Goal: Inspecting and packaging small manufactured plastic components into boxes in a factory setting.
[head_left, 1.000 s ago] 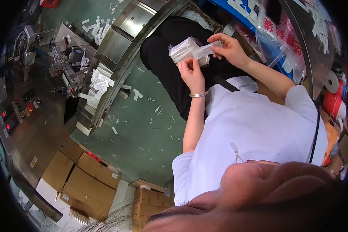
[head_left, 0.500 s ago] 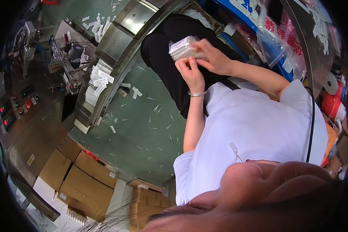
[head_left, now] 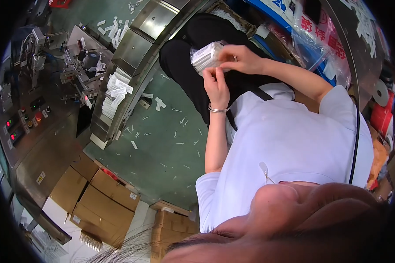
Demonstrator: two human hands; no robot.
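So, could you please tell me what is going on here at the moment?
A person in a plain white top has a bundle of flat white packets in clear plastic on the lap, over black cloth trousers. The left hand and right hand meet at its near end; whether they pinch a single packet cannot be told. To the left, more flat white packets lie in a silver metal trough.

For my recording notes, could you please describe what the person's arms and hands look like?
The left hand and the right hand are bare, without gloves. The left wrist wears a silver-coloured bangle; none shows on the right. Short white sleeves leave the forearms uncovered. A black cable runs past the right sleeve.
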